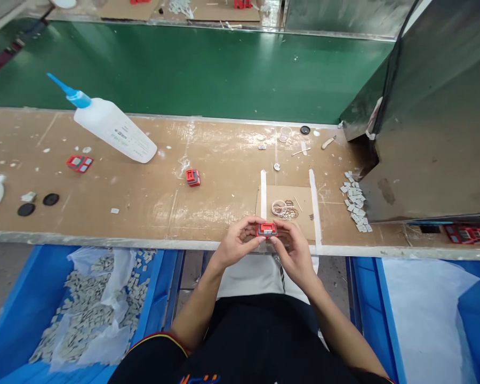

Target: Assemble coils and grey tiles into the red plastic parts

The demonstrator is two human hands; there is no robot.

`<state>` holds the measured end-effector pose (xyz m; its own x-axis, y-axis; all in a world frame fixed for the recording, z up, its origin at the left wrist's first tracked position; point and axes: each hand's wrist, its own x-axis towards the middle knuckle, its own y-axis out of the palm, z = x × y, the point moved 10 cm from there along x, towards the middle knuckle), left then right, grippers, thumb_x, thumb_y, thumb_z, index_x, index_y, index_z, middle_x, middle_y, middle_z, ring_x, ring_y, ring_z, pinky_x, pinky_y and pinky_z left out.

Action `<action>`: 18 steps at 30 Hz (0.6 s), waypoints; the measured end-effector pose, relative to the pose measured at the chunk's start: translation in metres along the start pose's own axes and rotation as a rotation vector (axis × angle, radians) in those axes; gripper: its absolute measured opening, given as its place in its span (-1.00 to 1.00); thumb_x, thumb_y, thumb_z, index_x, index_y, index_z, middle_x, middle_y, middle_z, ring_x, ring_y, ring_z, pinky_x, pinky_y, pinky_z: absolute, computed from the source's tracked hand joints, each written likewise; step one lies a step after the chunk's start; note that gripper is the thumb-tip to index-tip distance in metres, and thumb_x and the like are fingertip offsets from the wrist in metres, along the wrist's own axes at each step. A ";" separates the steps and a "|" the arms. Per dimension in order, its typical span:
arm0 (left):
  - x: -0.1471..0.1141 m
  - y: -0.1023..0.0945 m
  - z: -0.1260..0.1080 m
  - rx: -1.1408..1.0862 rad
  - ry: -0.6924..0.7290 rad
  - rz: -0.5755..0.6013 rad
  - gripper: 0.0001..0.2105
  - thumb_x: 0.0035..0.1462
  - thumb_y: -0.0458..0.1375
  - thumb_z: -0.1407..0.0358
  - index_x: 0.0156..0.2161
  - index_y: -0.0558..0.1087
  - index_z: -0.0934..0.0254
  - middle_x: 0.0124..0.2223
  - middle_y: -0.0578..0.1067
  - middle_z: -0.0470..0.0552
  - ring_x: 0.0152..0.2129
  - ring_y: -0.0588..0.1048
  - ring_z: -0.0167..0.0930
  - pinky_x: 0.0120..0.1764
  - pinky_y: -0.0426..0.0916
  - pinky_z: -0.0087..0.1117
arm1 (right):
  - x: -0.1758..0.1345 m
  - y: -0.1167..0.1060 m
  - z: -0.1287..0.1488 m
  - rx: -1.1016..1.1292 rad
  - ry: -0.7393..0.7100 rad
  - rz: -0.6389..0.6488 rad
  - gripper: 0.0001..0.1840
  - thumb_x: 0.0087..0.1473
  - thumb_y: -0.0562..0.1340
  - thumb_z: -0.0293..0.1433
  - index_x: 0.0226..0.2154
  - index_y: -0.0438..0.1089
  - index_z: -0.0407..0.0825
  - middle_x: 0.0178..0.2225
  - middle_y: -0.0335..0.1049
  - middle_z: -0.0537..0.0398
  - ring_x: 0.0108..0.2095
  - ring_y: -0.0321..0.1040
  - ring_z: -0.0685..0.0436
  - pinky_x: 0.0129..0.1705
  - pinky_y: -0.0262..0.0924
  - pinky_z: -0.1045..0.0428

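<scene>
A small red and grey plastic part (266,229) is held between my two hands at the table's front edge. My left hand (240,240) grips its left end with thumb and fingers. On the opposite end, my right hand (295,250) pinches it the same way. Just beyond it, a small round clear dish (279,207) sits on a cardboard piece (304,229), beside a brownish wet-looking patch and a thin stick (298,204). Two more red and grey parts, one nearer (192,177) and one farther left (80,164), lie on the table.
A white squeeze bottle (116,130) with a blue nozzle is at the left. Small grey pieces (356,202) lie in a pile by the metal box (432,117). Blue bins flank me; the left bin (156,298) holds many grey pieces. A green belt (208,69) runs behind.
</scene>
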<state>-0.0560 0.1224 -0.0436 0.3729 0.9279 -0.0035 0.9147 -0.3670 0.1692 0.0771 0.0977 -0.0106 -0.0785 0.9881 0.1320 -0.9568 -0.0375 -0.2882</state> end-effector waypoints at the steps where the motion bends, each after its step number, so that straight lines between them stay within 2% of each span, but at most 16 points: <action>1: 0.000 0.000 0.002 0.020 -0.012 -0.006 -0.65 0.16 0.30 0.30 0.04 0.47 0.30 -0.12 0.60 0.11 -0.20 0.61 -0.36 -0.08 0.54 -0.34 | 0.001 0.000 0.006 -0.058 -0.042 -0.003 -0.74 0.30 0.16 -0.35 0.03 0.36 0.07 -0.05 0.34 -0.08 -0.04 0.43 -0.20 -0.06 0.45 -0.12; 3: -0.001 -0.001 0.001 0.094 -0.001 -0.015 -0.65 0.12 0.32 0.31 0.02 0.50 0.34 -0.13 0.59 0.12 -0.27 0.60 -0.39 -0.13 0.56 -0.35 | 0.003 0.000 0.019 -0.165 -0.122 0.021 -0.81 0.29 0.16 -0.40 -0.06 0.40 0.06 -0.05 0.36 -0.09 -0.01 0.41 -0.21 -0.07 0.44 -0.11; 7: 0.001 -0.001 -0.007 0.216 0.059 -0.008 -0.70 0.12 0.30 0.29 -0.04 0.56 0.36 -0.12 0.56 0.14 -0.30 0.58 -0.40 -0.21 0.57 -0.39 | 0.011 0.002 0.030 -0.236 -0.158 0.143 -0.87 0.27 0.15 -0.47 -0.19 0.39 0.04 -0.13 0.40 -0.04 -0.14 0.45 -0.15 -0.16 0.43 -0.05; 13: -0.002 0.006 -0.025 0.353 0.185 0.084 -0.77 0.17 0.27 0.33 -0.06 0.58 0.33 -0.18 0.59 0.12 -0.36 0.55 -0.42 -0.31 0.52 -0.43 | 0.012 0.006 0.020 -0.313 -0.151 0.207 -0.91 0.20 0.19 -0.46 -0.35 0.31 0.02 -0.33 0.29 0.07 -0.30 0.36 -0.12 -0.28 0.31 -0.01; 18: -0.002 0.006 -0.030 0.473 0.264 0.081 -0.79 0.20 0.25 0.31 -0.06 0.58 0.29 -0.22 0.60 0.10 -0.32 0.56 -0.36 -0.21 0.50 -0.34 | 0.011 0.010 0.010 -0.255 -0.134 0.184 -0.88 0.20 0.19 -0.44 -0.39 0.30 0.01 -0.36 0.22 0.09 -0.33 0.28 -0.11 -0.30 0.23 0.00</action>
<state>-0.0558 0.1202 -0.0130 0.4489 0.8583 0.2486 0.8777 -0.3713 -0.3029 0.0635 0.1065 -0.0027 -0.2962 0.9390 0.1746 -0.8236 -0.1586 -0.5445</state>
